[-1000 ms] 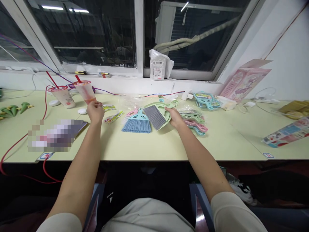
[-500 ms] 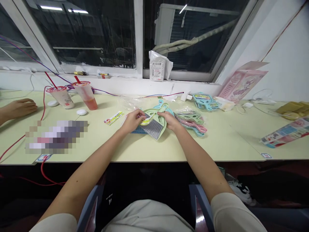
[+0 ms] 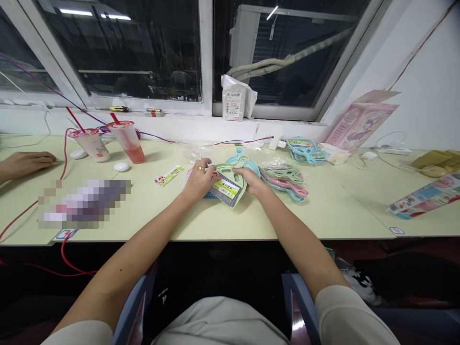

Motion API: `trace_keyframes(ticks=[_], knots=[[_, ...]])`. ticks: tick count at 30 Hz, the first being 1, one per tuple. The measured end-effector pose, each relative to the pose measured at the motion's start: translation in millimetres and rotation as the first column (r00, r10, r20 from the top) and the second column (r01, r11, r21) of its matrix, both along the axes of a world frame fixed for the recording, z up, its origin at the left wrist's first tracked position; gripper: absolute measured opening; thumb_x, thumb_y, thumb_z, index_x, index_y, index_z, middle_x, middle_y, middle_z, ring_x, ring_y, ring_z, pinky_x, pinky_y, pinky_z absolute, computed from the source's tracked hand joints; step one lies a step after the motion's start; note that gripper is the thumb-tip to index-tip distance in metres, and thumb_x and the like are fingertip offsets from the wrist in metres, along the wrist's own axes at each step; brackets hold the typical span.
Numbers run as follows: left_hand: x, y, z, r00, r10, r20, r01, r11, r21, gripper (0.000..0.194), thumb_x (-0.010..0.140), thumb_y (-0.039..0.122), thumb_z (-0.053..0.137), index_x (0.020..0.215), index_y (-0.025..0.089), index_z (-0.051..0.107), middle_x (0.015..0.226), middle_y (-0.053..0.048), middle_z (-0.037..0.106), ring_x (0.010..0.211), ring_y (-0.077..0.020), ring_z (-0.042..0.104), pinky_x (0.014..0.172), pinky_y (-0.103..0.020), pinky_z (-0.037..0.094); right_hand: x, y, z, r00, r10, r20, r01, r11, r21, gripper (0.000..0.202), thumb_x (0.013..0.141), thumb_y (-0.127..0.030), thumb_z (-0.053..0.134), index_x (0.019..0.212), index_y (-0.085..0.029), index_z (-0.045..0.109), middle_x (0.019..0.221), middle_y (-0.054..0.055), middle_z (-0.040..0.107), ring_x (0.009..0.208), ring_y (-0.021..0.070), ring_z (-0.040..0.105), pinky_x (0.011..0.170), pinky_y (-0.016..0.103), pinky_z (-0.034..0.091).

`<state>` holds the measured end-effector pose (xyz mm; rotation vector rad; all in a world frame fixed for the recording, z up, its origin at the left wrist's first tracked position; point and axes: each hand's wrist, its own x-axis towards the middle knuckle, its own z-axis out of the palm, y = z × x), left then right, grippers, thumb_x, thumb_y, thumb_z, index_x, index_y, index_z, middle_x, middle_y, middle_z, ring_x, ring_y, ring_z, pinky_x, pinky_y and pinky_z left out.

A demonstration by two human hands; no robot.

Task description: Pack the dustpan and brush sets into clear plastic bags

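Note:
A green dustpan (image 3: 240, 195) with a small brush of grey bristles (image 3: 223, 196) is held tilted above the table. My right hand (image 3: 252, 180) is closed on its right side, thumb on top near the handle. Across the bristles lies a yellow-green printed label card (image 3: 228, 188). My left hand (image 3: 201, 181), a ring on one finger, is closed at the card's left end, its fingertips partly hiding it. Behind and beneath them a blue dustpan (image 3: 252, 166) is partly covered. Left of my left hand another label card (image 3: 168, 176) lies flat.
Bagged dustpan sets (image 3: 285, 181) in green, pink and blue lie at the right, with more blue sets (image 3: 305, 150) behind. Two drink cups (image 3: 127, 141) stand at the left, near another person's hand (image 3: 30, 164). A pink box (image 3: 362, 120) leans by the wall.
The label card has come down over the grey bristles, its printed face now showing. My left hand has turned over it, knuckles up. My right hand keeps its hold on the dustpan.

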<state>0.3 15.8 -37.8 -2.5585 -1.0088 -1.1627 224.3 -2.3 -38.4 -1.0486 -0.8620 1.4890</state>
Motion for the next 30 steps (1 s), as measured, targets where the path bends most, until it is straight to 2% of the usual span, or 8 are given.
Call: trace_keyframes(ticks=[2,5,9,11,17,22,30], knots=[[0,-2,1.0,0.999,-0.038,-0.01,0.039,0.996,0.078,0.012,0.1,0.032,0.061,0.1,0.023,0.069,0.125,-0.016,0.065,0.115,-0.0341,0.059,0.1,-0.055,0.048,-2,0,-1.3,0.999,0.01,-0.034,-0.012,0.999,-0.035,0.006,0.086,-0.019,0.069,0.092,-0.018,0.07,0.079,0.005,0.078,0.068,0.0214,0.074,0.075,0.034,0.061],[-1,-10,3.7,0.989,-0.14,-0.05,0.145,0.983,0.108,0.02,0.103,0.034,0.054,0.098,0.025,0.071,0.116,-0.015,0.07,0.108,-0.0325,0.062,0.095,-0.055,0.049,-4,1,0.0,0.996,0.025,-0.088,-0.032,0.996,-0.078,0.01,0.089,-0.021,0.067,0.097,-0.017,0.071,0.081,0.006,0.079,0.072,0.0218,0.074,0.076,0.033,0.062],[-1,-21,6.3,0.946,-0.302,-0.116,0.316,0.94,0.13,0.03,0.101,0.041,0.055,0.117,0.023,0.073,0.131,-0.017,0.066,0.124,-0.0352,0.06,0.106,-0.059,0.047,2,1,8.4,0.984,0.014,-0.175,-0.033,0.994,-0.106,0.017,0.091,-0.023,0.061,0.103,-0.017,0.071,0.08,0.007,0.079,0.075,0.0244,0.075,0.078,0.037,0.063],[0,-23,6.3,0.924,-0.348,-0.159,0.366,0.925,0.099,0.037,0.1,0.045,0.056,0.126,0.023,0.072,0.135,-0.018,0.065,0.133,-0.0368,0.057,0.112,-0.061,0.044,6,0,12.2,0.981,-0.01,-0.193,-0.01,0.995,-0.102,0.019,0.09,-0.024,0.061,0.105,-0.017,0.071,0.078,0.007,0.078,0.075,0.0259,0.075,0.079,0.04,0.063],[2,-20,1.2,0.891,-0.412,-0.188,0.417,0.909,-0.016,0.044,0.101,0.049,0.056,0.132,0.023,0.071,0.14,-0.019,0.065,0.14,-0.0383,0.054,0.118,-0.061,0.041,9,1,11.9,0.989,-0.026,-0.146,0.01,0.994,-0.112,0.021,0.088,-0.023,0.062,0.107,-0.017,0.069,0.075,0.006,0.077,0.075,0.0268,0.075,0.081,0.042,0.064],[2,-19,-1.1,0.894,-0.404,-0.194,0.408,0.913,-0.02,0.044,0.101,0.05,0.055,0.133,0.024,0.071,0.14,-0.018,0.065,0.138,-0.0366,0.055,0.119,-0.06,0.038,6,1,10.7,0.989,0.016,-0.149,-0.034,0.992,-0.119,0.021,0.089,-0.025,0.063,0.107,-0.017,0.069,0.077,0.006,0.077,0.075,0.0265,0.075,0.082,0.042,0.064],[1,-20,0.8,0.888,-0.409,-0.21,0.415,0.91,-0.014,0.042,0.1,0.049,0.057,0.13,0.023,0.072,0.139,-0.018,0.066,0.134,-0.0363,0.058,0.118,-0.06,0.036,8,-1,13.9,0.989,-0.03,-0.143,0.013,0.993,-0.12,0.02,0.089,-0.021,0.062,0.106,-0.016,0.069,0.074,0.006,0.076,0.073,0.0259,0.075,0.082,0.041,0.063]])
